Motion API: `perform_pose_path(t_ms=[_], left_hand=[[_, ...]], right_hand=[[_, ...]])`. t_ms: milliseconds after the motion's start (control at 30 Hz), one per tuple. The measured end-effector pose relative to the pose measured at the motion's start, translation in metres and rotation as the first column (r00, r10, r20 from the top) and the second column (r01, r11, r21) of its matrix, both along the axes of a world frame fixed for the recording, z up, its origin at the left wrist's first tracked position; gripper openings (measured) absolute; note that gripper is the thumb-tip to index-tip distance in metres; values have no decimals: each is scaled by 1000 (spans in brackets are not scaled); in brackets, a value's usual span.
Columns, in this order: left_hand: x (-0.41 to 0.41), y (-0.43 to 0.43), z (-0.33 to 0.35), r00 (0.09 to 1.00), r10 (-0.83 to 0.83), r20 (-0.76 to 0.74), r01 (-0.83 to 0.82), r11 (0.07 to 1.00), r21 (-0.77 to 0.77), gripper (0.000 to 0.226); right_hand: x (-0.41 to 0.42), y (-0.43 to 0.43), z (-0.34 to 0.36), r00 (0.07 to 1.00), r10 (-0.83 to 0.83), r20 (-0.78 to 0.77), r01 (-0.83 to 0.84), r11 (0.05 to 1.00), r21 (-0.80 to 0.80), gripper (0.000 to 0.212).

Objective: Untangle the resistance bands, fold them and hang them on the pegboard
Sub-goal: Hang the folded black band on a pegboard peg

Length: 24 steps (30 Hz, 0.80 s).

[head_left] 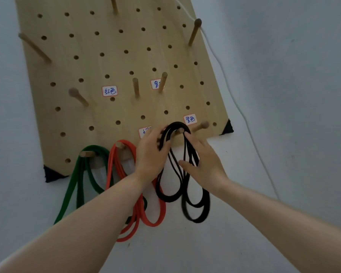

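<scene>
Left hand (152, 154) grips the hanging black band (166, 197); right hand (205, 162) touches it with straight fingers (195, 142).

Pale grey-white wall (283, 75); thin white cable (227, 85) trailing down it; soft, even light.

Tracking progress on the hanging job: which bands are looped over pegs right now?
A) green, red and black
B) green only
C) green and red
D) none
A: the green band, red band and black band each loop over a peg at the pegboard's lower edge.
</scene>
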State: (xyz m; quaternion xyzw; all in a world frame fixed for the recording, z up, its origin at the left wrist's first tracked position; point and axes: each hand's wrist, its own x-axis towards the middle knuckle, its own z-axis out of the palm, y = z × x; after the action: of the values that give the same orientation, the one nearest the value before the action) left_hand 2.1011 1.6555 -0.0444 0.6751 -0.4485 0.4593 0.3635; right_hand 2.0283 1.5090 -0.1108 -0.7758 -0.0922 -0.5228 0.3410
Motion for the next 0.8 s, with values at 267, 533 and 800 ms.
perform_pose_path(t_ms=[267,533,800], left_hand=[[-2,1,2,963,160,216,-196,967,162,66],[14,0,12,917,388,91,-399,889,226,60],[11,16,-1,904,423,-56,-362,828,428,86]], right_hand=[[14,1,-28,931,-264,253,308,939,-152,76],[30,-6,4,986,-163,-29,156,972,-173,78],[16,-5,3,949,-137,-284,58,962,-268,74]])
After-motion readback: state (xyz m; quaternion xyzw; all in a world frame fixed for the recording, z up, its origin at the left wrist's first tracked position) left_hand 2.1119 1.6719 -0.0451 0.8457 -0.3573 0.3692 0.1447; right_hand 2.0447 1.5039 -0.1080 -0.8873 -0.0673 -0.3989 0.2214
